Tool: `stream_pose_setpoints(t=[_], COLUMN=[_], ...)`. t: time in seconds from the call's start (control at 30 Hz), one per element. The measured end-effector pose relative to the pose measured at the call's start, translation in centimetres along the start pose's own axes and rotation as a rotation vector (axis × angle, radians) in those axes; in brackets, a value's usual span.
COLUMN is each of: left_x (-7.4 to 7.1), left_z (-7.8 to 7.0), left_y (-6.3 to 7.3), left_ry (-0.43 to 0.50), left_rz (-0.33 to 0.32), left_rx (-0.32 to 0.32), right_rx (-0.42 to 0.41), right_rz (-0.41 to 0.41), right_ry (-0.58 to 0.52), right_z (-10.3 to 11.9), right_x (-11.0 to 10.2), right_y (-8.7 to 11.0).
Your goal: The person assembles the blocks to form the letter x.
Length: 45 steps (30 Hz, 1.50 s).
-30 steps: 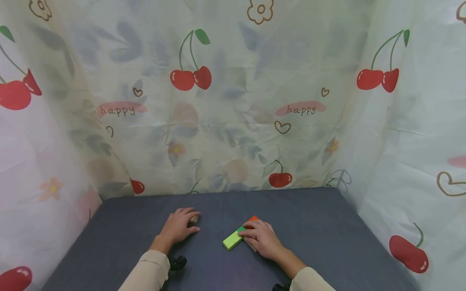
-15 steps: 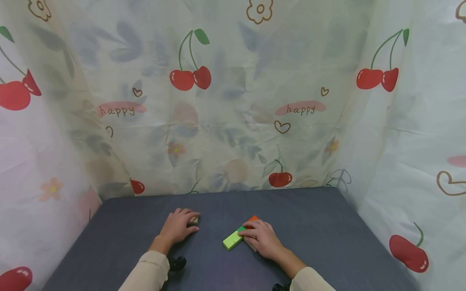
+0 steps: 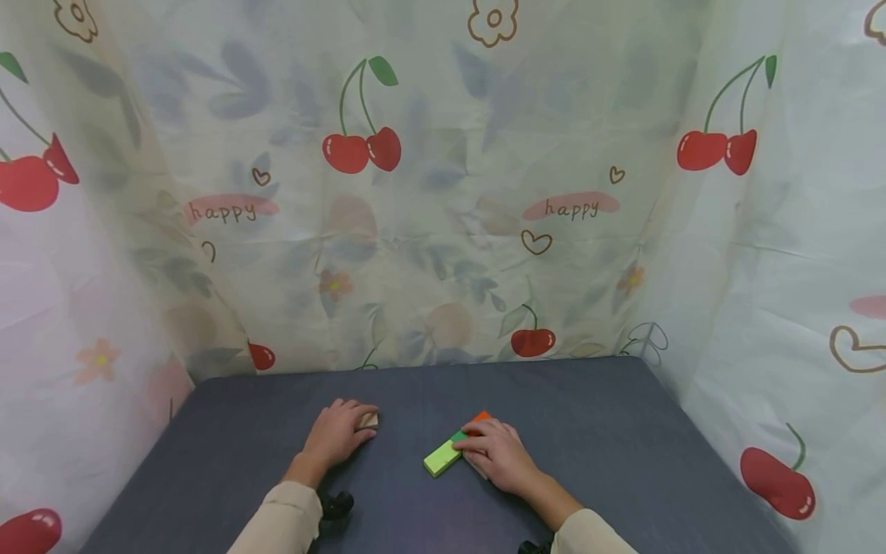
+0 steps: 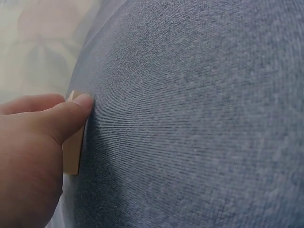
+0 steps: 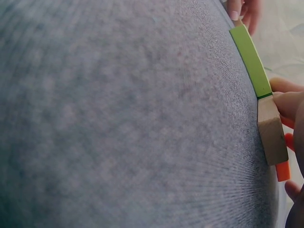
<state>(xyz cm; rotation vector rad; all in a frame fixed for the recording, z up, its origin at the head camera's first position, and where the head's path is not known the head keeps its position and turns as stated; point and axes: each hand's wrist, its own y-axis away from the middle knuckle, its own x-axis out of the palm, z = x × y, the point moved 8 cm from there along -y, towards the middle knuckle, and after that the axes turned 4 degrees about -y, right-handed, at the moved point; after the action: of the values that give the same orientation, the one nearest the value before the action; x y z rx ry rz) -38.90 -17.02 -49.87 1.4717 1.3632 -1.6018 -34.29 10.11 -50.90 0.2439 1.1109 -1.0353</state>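
A small plain wooden block (image 4: 72,152) is pinched by my left hand (image 3: 334,432), thumb on its near side, close on the cloth. To the right lies a slanting row of coloured blocks: a light green block (image 3: 441,458), a dark green block (image 3: 459,436) and an orange block (image 3: 482,416). My right hand (image 3: 504,455) bends over this row, hiding much of it, and holds a second plain wooden block (image 5: 271,130) set at an angle to the row. In the right wrist view, the thumb lies where that block meets the green one.
Dark grey cloth (image 3: 408,523) covers the table. Cherry-patterned curtains (image 3: 443,308) stand along its back and both sides. A black wrist device (image 3: 338,504) sits by the left sleeve.
My left hand has shifted slightly left and towards me with its wooden block, which has turned a little and shows more of its face. The right hand and coloured row have stayed put.
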Motion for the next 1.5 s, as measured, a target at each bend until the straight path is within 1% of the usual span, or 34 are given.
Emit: stream_pose_setpoints(t=[0.17, 0.37, 0.53, 0.63, 0.77, 0.97, 1.13, 1.3, 1.5], left_x=[0.2, 0.2, 0.2, 0.1, 0.0, -0.2, -0.3, -0.3, -0.1], left_z=[0.4, 0.9, 1.3, 1.4, 1.3, 1.1, 1.1, 1.0, 1.0], left_y=[0.1, 0.2, 0.2, 0.2, 0.4, 0.7, 0.8, 0.9, 0.8], left_ry=[0.009, 0.039, 0.059, 0.063, 0.094, 0.127, 0.151, 0.152, 0.129], left_rz=[0.001, -0.008, 0.002, 0.005, 0.008, -0.010, -0.016, -0.011, -0.008], left_rx=[-0.055, -0.093, -0.121, -0.129, -0.142, -0.149, -0.172, -0.179, -0.172], right_rx=[-0.002, 0.000, 0.002, 0.000, -0.003, -0.007, -0.006, -0.004, -0.010], right_rz=[0.003, 0.002, 0.000, -0.004, -0.003, -0.005, -0.001, 0.001, -0.006], right_ry=[-0.002, -0.002, -0.003, -0.007, -0.009, 0.002, 0.004, 0.006, 0.011], right_z=[-0.1, -0.2, -0.2, -0.2, -0.2, -0.2, -0.2, -0.2, -0.1], right_x=[0.1, 0.1, 0.1, 0.1, 0.2, 0.2, 0.1, 0.1, 0.1], right_y=[0.0, 0.0, -0.1, -0.1, 0.0, -0.1, 0.0, 0.0, -0.1])
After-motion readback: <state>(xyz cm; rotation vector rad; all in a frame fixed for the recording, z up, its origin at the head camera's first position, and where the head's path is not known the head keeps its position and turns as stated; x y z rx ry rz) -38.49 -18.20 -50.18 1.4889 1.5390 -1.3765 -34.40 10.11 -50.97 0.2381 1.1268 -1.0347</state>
